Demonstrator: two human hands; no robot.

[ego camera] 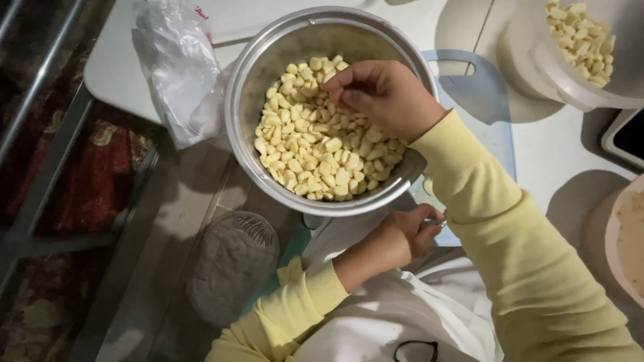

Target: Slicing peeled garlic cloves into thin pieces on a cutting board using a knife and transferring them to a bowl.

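Peeled garlic cloves: a heap of pale yellow peeled garlic cloves (315, 144) lies in the round stainless-steel bowl (249, 87), filling the bottom and banked toward the near wall.
Bowl position: the bowl overhangs the near edge of the white surface (550, 154), so its rim sits just above the lap, within short reach of both hands.
Right hand: the right hand (382, 94) reaches in over the far rim, fingers curled down onto the heap. Grip nearly closed, thumb against fingertips, pinching at one clove or so; the clove itself is hidden.
Left hand: the left hand (402, 234) sits below the bowl's near rim, fist closed around a slim metal item, apparently a knife handle; the blade is not visible.
Cutting board: a light blue plastic cutting board (486, 110) with a handle slot lies under the bowl's right side.
Second container: a white plastic tub (537, 64) at upper right holds more pale cloves, kept apart from the steel bowl.
Packaging: a crumpled clear plastic bag (178, 64) lies at the bowl's left, touching it; a small red mark shows near the bag's top edge.
Third container: a pale round bowl (614, 241) is cut off at the right edge.
Clothing: pale yellow sleeves (523, 255), white apron (389, 315).
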